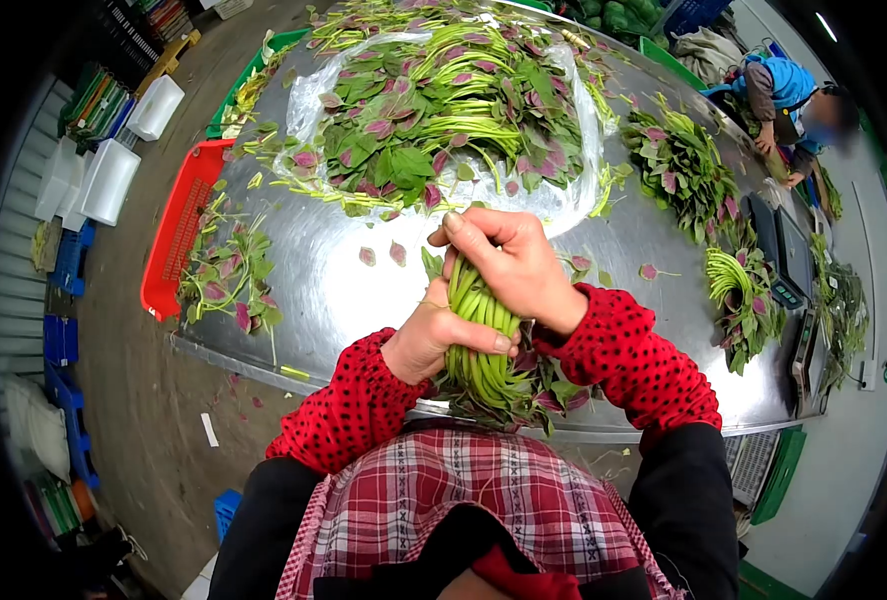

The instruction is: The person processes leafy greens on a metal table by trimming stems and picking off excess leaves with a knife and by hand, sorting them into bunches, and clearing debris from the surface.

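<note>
My left hand (pixel 434 335) is wrapped round a bundle of green-stemmed leafy greens (pixel 484 350), its thumb across the stems. The bundle's red-green leaves hang down toward my apron at the table's front edge. My right hand (pixel 509 262) is at the stem ends above it, with thumb and fingers pinched together; what it pinches is too small to make out. Beyond my hands a large pile of the same greens (pixel 464 110) lies on clear plastic sheeting (pixel 569 215) on the metal table (pixel 334 290).
A red crate (pixel 182 230) stands at the table's left edge near loose greens (pixel 234 270). To the right are bundles (pixel 679 165) (pixel 749 300) and scales (pixel 779 250). A person in a blue vest (pixel 786 85) works at the far right.
</note>
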Demonstrator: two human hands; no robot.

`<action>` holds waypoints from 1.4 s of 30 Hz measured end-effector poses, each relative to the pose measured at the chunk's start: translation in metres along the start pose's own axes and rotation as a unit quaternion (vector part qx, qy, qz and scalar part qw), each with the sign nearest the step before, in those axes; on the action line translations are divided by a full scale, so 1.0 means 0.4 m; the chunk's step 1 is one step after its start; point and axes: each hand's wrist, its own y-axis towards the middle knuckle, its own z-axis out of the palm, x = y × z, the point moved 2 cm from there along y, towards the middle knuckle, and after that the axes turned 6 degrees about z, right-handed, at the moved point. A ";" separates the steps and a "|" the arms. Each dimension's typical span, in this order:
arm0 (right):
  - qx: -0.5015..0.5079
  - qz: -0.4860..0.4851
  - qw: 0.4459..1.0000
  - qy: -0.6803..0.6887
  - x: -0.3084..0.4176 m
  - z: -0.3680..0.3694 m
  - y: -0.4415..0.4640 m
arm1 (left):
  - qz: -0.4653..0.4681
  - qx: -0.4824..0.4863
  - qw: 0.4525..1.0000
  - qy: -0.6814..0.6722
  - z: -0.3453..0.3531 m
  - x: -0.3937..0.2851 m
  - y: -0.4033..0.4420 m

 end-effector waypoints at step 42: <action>-0.258 -0.193 0.935 -0.150 -0.054 0.024 -0.119 | 0.166 -0.218 0.960 -0.060 -0.011 0.004 0.040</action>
